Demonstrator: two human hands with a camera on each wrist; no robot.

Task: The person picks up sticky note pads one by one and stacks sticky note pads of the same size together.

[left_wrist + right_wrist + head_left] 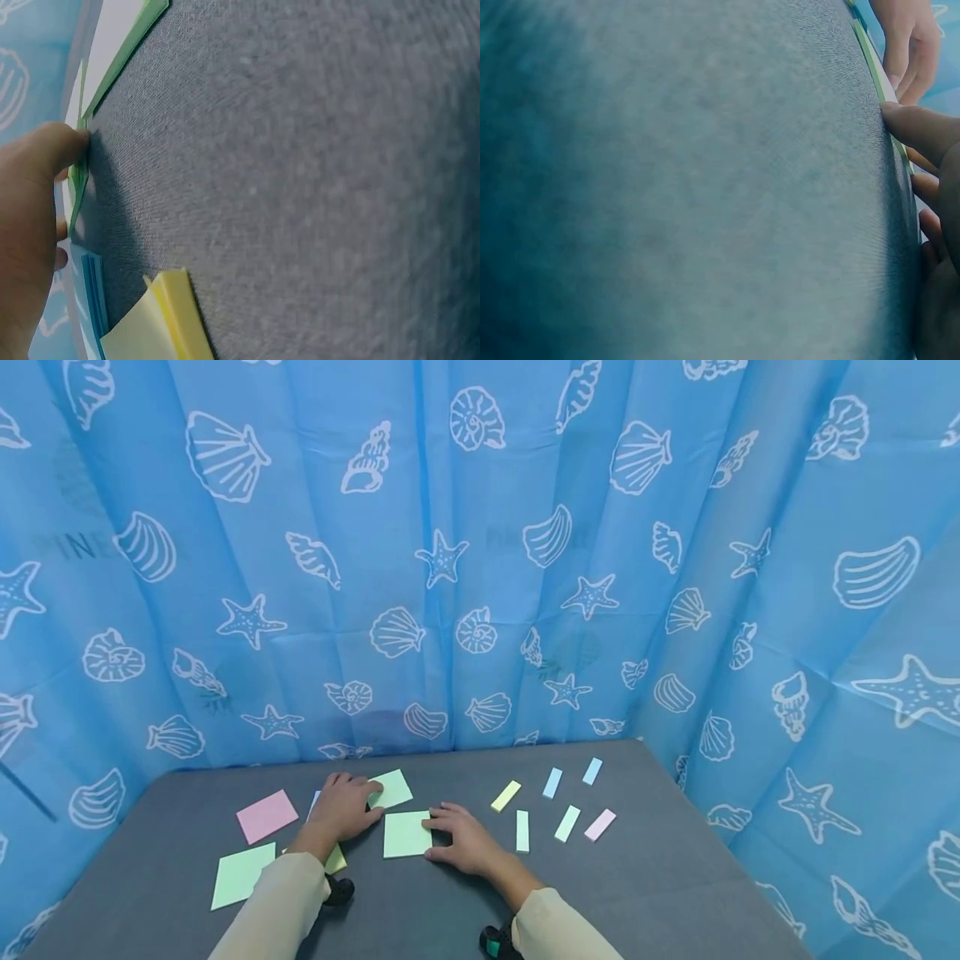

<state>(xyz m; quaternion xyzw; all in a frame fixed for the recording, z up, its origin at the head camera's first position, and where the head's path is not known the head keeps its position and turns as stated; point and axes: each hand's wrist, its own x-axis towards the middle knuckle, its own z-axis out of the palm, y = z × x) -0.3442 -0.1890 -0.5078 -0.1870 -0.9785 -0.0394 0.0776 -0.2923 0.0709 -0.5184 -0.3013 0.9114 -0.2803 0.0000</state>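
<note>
Green notes under both hands; yellow pad only at left wrist.

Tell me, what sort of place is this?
Probably a makeshift recording booth, not a home or office: a blue seashell-print curtain closes in a grey felt-covered table, where both hands work among coloured sticky notes and small paper strips.

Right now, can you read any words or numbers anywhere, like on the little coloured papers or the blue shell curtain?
"INE": faint dark letters showing through the blue shell-patterned curtain at upper left; the start of the word is too dim to read.
A second faint mark on the curtain near the middle is too blurred to read.
The coloured paper notes, such as the pink square note, show no writing.
</note>
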